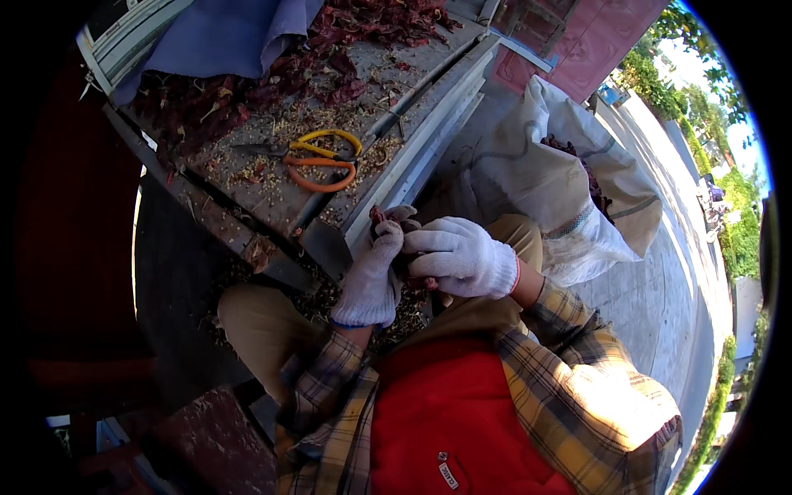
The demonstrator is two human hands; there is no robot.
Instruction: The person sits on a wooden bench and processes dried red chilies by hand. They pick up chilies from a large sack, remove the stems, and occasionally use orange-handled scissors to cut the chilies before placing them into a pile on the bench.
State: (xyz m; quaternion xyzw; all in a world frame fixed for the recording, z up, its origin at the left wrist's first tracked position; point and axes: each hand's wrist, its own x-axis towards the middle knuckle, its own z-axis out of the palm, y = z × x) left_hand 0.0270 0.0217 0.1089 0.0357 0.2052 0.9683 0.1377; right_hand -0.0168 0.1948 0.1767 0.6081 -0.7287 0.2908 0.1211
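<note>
Wrinkled, dark-red dried peppers (pixel 378 216) are held in the gloved left hand (pixel 374 280) and right hand (pixel 464 257), beside the worktop's (pixel 384 66) near edge. The red top (pixel 437 396) bears a small lettered label (pixel 448 476).

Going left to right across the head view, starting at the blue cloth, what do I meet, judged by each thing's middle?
Blue cloth, scissors with yellow and orange handles, gloved left hand, gloved right hand, whitish sack, green bushes.

sun glare on sleeve (pixel 609 394) | left deep shadow | fisheye-bent edges
</note>
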